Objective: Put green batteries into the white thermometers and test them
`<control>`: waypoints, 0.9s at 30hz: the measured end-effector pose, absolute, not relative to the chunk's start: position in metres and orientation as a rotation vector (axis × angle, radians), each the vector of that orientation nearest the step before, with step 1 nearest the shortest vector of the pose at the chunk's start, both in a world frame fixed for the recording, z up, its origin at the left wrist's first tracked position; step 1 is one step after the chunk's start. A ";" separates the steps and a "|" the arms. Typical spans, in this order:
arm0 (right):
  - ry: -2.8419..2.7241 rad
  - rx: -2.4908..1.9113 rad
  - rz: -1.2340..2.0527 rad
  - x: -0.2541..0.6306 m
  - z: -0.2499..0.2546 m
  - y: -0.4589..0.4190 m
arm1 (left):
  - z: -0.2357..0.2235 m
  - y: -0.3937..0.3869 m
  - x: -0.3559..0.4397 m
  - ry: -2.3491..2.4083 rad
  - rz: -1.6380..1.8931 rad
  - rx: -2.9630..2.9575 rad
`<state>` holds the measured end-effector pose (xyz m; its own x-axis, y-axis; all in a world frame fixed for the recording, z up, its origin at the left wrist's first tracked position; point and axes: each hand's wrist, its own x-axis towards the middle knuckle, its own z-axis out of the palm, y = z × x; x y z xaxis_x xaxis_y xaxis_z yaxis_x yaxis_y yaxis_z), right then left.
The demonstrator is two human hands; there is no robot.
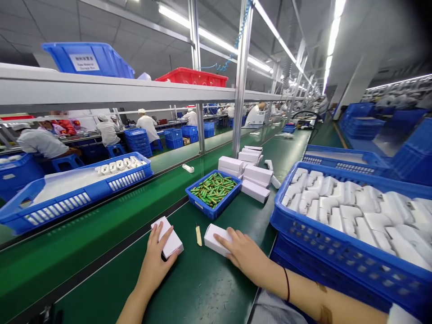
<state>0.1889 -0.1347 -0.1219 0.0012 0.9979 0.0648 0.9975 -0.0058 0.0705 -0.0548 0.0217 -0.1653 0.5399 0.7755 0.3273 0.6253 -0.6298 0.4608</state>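
Observation:
My left hand [155, 254] is closed round a small white box [173, 240], fingers over its top and far side, thumb at the near edge. Under my right hand [246, 252] lies another white box [214, 236]; the index finger rests along its top and the thumb is at its near side. Both boxes are on the dark green worktop [199, 283]. Between them lies a narrow pale-yellow piece [199, 236] with a thin dark tip, its kind unclear. Just beyond is a shallow blue tray [213, 211] full of green and gold batteries [214, 189].
White boxes [254, 175] are piled behind the battery tray. At right, a blue crate [317, 231] holds white plastic devices [357, 204]. Across the green belt [111, 225] stands a long blue crate [81, 198]. A metal post [240, 81] and overhead shelf [135, 92] rise beyond.

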 end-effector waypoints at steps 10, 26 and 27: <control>1.607 2.614 0.612 0.285 -0.150 -0.095 | -0.161 0.017 -0.053 1.089 0.715 2.484; 2.781 2.268 0.027 0.220 -0.152 -0.076 | -0.157 -0.023 -0.048 1.130 0.656 2.535; 2.818 2.090 -0.105 0.204 -0.150 -0.072 | -0.157 -0.025 -0.046 1.128 0.660 2.560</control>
